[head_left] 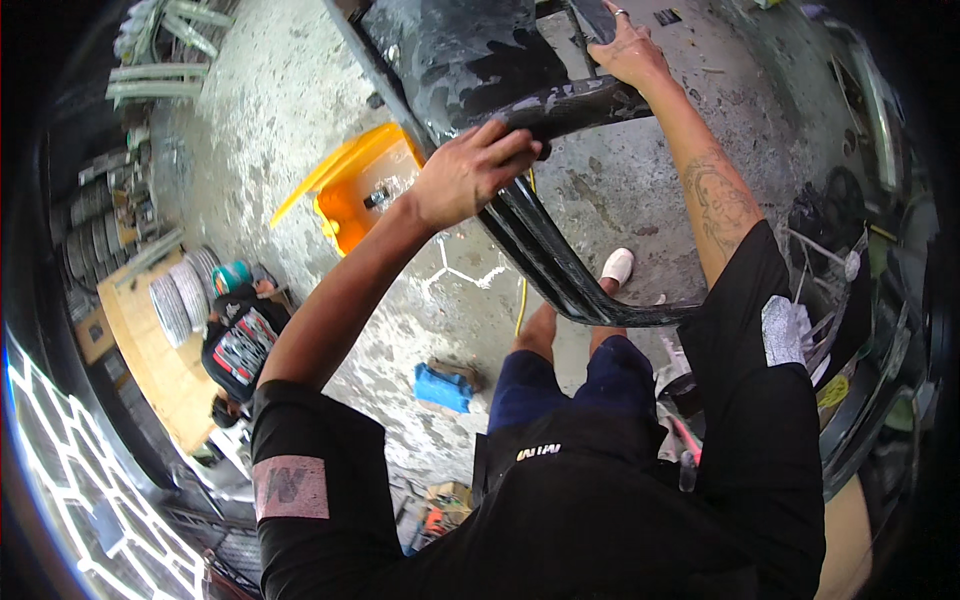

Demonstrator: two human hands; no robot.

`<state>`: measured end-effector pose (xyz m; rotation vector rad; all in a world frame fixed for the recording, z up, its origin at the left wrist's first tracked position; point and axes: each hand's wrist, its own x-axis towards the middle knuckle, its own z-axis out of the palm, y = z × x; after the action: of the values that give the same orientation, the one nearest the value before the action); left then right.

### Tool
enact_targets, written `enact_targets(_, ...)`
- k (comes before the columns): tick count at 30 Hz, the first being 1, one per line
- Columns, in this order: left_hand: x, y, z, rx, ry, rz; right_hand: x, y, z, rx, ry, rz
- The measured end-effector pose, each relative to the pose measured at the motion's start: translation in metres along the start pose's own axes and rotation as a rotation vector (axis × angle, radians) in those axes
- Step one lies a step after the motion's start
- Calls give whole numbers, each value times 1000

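Observation:
A large glossy black car body part (535,235), with a fine woven look along its curved lower strips, stretches in front of me at the top of the view. Its upper face looks wet and streaked. My left hand (472,172) is on its near bar, fingers bent and held together over the edge; the fingertips are partly hidden. Farther off to the right, my right hand (632,52), with a ring on one finger, is closed about a flat grey piece (596,20) beside the part's far side. What this piece is cannot be made out.
A yellow-orange bin (345,220) stands on the grey floor (590,195), left of the part. A blue item (443,387) lies nearer me. Another person (245,335) is at the left, by a wooden board (150,350). Assorted parts crowd the right side.

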<state>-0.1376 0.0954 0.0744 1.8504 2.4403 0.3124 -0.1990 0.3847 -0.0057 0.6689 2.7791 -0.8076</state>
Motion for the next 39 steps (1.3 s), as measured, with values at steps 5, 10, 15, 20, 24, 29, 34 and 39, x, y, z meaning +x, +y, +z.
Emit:
enact_targets(5, 11, -25, 6, 124, -104, 208, 2, 10, 0, 55, 46, 58)
enact_targets(10, 45, -20, 24, 55, -88, 252, -3, -13, -9, 45, -49, 99)
enact_targets(15, 17, -31, 5, 101, -159, 252, 2, 1, -6, 4, -46, 92)
enact_targets(20, 38, -12, 22, 118, -100, 255, -2, -4, 4, 60, -51, 48)
enact_targets(24, 10, -33, 21, 114, -17, 244, 5, 10, 0, 19, -36, 56)
enact_targets(29, 63, -5, 32, 118, -11, 292, 7, -2, 7, 50, 5, 15)
enact_targets(34, 6, -32, 22, 105, -12, 213, 4, 11, 2, 53, 11, 19)
enact_targets(39, 67, -7, 41, 103, 42, 289, 2, 2, 12, 94, 32, 5)
